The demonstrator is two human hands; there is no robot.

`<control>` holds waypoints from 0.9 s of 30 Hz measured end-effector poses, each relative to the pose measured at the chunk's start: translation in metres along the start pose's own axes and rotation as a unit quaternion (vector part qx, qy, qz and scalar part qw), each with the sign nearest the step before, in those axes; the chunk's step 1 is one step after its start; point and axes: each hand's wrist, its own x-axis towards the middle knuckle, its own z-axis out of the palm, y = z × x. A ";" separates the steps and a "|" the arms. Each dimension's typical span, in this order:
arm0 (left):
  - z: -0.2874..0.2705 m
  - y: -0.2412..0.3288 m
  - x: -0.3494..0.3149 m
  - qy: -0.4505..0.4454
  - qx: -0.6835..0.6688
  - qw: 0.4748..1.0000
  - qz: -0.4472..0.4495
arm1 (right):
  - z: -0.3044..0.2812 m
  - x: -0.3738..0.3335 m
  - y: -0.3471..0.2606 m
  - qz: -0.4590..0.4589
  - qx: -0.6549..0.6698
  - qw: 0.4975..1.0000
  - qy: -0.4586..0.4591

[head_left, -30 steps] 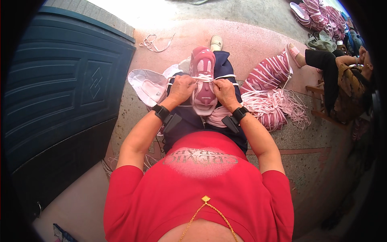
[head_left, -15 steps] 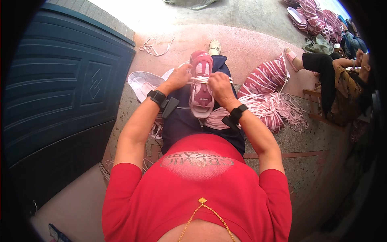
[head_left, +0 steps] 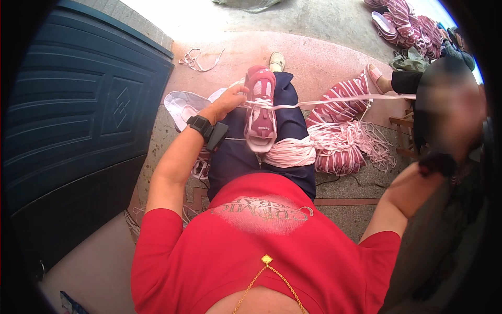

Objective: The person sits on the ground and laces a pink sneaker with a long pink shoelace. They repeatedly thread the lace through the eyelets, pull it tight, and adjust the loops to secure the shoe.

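Observation:
A pink and maroon sneaker point(head_left: 261, 119) rests on my lap, its toe pointing away from me. White-pink shoelaces point(head_left: 261, 103) run through its upper part. At the shoe's left side my left hand point(head_left: 230, 102) is closed, with a short stretch of lace at its fingers. One long lace end point(head_left: 342, 99) stretches taut from the shoe far to the right, into a blurred patch. My right hand point(head_left: 454, 123) lies within that patch at the end of my outstretched arm. Its fingers are smeared, though the tight lace leads to it.
A bundle of pale pink laces point(head_left: 290, 152) lies across my thigh. Right of my leg are maroon shoe pieces wrapped in laces point(head_left: 342, 102). White shoe parts point(head_left: 180, 107) lie left, near a dark blue door point(head_left: 94, 99). Another person's foot point(head_left: 377, 76) shows at right.
My right hand has swung from beside the shoe far out to the right, drawing the lace out into a long, taut line. My left hand stays by the shoe.

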 end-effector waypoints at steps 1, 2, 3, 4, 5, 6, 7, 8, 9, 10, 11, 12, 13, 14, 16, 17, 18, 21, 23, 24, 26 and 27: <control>-0.001 -0.001 -0.001 0.000 0.002 1.000 0.000 | 0.023 -0.029 0.032 0.061 -0.104 0.992 -0.031; -0.002 -0.002 -0.001 -0.003 0.004 1.000 0.001 | 0.046 -0.058 0.062 0.113 -0.206 0.969 -0.072; -0.004 -0.005 -0.003 0.002 0.006 1.000 -0.001 | 0.056 -0.100 0.115 0.219 -0.141 0.930 -0.258; 0.001 0.001 -0.001 -0.008 0.014 1.000 0.002 | 0.058 -0.143 0.165 0.311 -0.084 0.848 -0.421; 0.002 0.003 -0.004 -0.005 0.020 1.000 0.000 | 0.089 -0.198 0.182 0.251 -0.131 0.829 -0.482; 0.001 0.003 -0.006 0.002 0.024 1.000 -0.003 | 0.117 -0.238 0.173 0.238 -0.193 0.811 -0.499; 0.002 0.005 -0.004 0.000 0.017 1.000 0.001 | 0.125 -0.271 0.192 0.226 -0.204 0.798 -0.520; 0.000 0.000 -0.004 0.006 0.008 1.000 0.000 | 0.142 -0.285 0.184 0.195 -0.267 0.773 -0.541; -0.001 -0.002 -0.005 0.009 -0.001 1.000 0.001 | 0.153 -0.294 0.175 0.164 -0.331 0.745 -0.555; -0.002 -0.003 -0.006 0.012 -0.007 1.000 -0.003 | 0.159 -0.302 0.180 0.146 -0.346 0.740 -0.558; -0.002 -0.002 -0.007 0.011 -0.012 1.000 -0.006 | 0.163 -0.309 0.185 0.128 -0.363 0.734 -0.559; -0.001 0.000 -0.007 0.011 -0.018 1.000 -0.008 | 0.166 -0.315 0.190 0.111 -0.380 0.728 -0.559; -0.001 0.002 -0.008 0.009 -0.030 0.999 -0.012 | 0.166 -0.319 0.195 0.090 -0.385 0.720 -0.570; -0.001 0.005 -0.010 0.008 -0.044 0.999 -0.015 | 0.169 -0.320 0.195 0.068 -0.391 0.710 -0.581; 0.001 0.005 -0.010 0.008 -0.068 0.998 -0.015 | 0.169 -0.321 0.195 0.051 -0.390 0.681 -0.618; 0.002 0.006 -0.008 0.012 -0.079 0.997 -0.012 | 0.171 -0.317 0.192 0.054 -0.383 0.661 -0.643; 0.002 0.007 -0.007 0.015 -0.089 0.996 -0.008 | 0.172 -0.312 0.190 0.058 -0.375 0.641 -0.667; 0.004 0.020 -0.009 -0.005 -0.081 0.997 -0.004 | 0.164 -0.283 0.187 0.032 -0.287 0.666 -0.687; 0.001 0.024 -0.011 -0.003 -0.094 0.995 -0.024 | 0.142 -0.226 0.150 0.366 -0.017 0.726 -0.583; -0.001 0.020 -0.011 -0.001 -0.102 0.994 -0.037 | 0.129 -0.184 0.115 0.618 0.217 0.689 -0.309; -0.003 0.014 -0.005 0.006 -0.099 0.994 -0.047 | 0.092 -0.097 0.047 0.491 0.368 0.752 -0.240; -0.002 0.014 0.002 0.005 -0.096 0.994 -0.050 | 0.070 -0.055 0.003 0.398 0.433 0.771 -0.244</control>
